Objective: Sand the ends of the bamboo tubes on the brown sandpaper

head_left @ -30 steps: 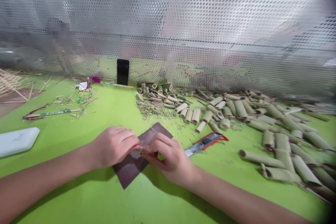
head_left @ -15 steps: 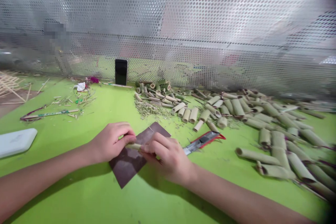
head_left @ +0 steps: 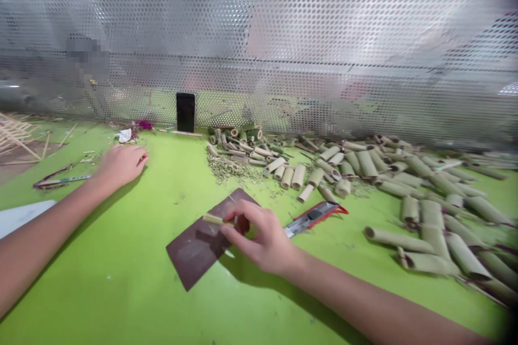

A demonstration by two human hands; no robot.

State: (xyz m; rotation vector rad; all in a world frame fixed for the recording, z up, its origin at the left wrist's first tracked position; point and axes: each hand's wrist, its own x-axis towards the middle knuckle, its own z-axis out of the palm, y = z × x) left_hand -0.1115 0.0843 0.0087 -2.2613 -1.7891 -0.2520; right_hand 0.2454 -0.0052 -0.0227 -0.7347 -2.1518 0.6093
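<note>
Bamboo piece (head_left: 216, 219): where is it?

— Pinched in the right hand (head_left: 261, 242), just over the near half of the dark sheet (head_left: 190, 261). Its fingers (head_left: 246, 214) curl narrowly around the piece's right end.

Is it touching the sheet?

— I can't tell from this view. The hand and the angle hide any contact.

Which way does it lie?

— Its long axis runs nearly left to right, tilted slightly. The free end points left, away from the fingers, across the sheet.

Which hand is nearer?

— The right, by far. The left hand (head_left: 121, 164) is well up and left of the sheet, palm down, its fingers loosely open and holding nothing. The nearest things to it are a white scrap (head_left: 125, 135) and a thin purple-edged strip (head_left: 60, 180).

And around the sheet?

— A red-and-silver utility knife (head_left: 313, 219) lies just to its right. Beyond it, toward the far right, spread many cut bamboo tubes (head_left: 421, 226).
</note>
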